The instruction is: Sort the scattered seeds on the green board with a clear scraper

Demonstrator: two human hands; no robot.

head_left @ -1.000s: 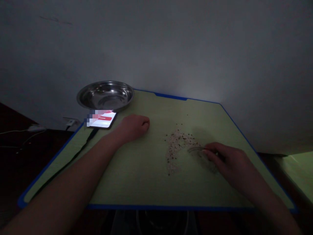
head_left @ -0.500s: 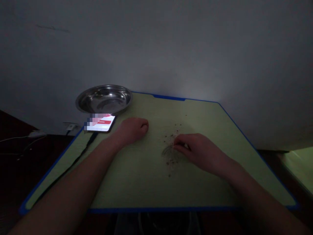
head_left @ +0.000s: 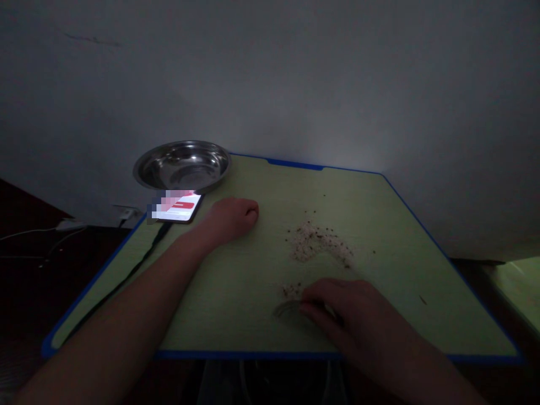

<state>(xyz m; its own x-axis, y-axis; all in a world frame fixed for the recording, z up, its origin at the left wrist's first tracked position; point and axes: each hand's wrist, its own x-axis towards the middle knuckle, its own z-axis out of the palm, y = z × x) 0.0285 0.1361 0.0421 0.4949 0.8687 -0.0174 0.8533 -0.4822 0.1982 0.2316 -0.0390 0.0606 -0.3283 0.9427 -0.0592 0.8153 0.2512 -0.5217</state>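
Observation:
My right hand [head_left: 358, 315] is low over the near part of the table, thumb and fingers pinched on a thin, curved, see-through piece [head_left: 287, 306]. Its exact kind is too dim and blurred to tell. Just beyond that piece lies a small patch of pale grains with dark bits [head_left: 292, 290]. A larger spread of pale grains and dark specks [head_left: 312, 239] lies farther back, with a bare, curved gap on its near side. My left hand [head_left: 234, 218] rests on the table as a closed fist, left of the grains, with nothing showing in it.
The pale green table [head_left: 236, 315] has a blue rim and stands against a grey wall. A steel basin [head_left: 183, 167] sits at its back left corner. In front of it lies a lit phone [head_left: 179, 207] with a dark cable [head_left: 139, 264]. One dark sliver [head_left: 423, 300] lies at right.
My right hand has moved toward the near edge with the curved piece, and a small patch of grains now lies nearer me. The larger spread is now uncovered. My left hand stays put.

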